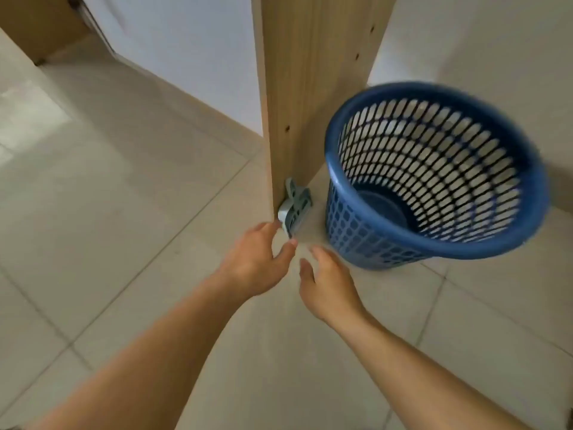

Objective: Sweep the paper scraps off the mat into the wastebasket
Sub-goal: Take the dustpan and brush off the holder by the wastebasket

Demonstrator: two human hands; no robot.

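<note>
A blue mesh wastebasket (pixel 434 172) stands on the tiled floor to the right of a wooden panel; I see nothing inside it. A small grey-green dustpan and brush set (pixel 294 209) leans against the foot of that panel. My left hand (pixel 257 262) reaches toward the set, fingertips touching or almost touching its lower edge, fingers apart. My right hand (pixel 328 287) hovers just right of it, fingers spread, holding nothing. No mat or paper scraps are in view.
The upright wooden panel (pixel 310 88) rises between a white wall and the basket. Beige floor tiles (pixel 124 212) spread to the left and front. A brown piece of furniture (pixel 37 23) sits in the far left corner.
</note>
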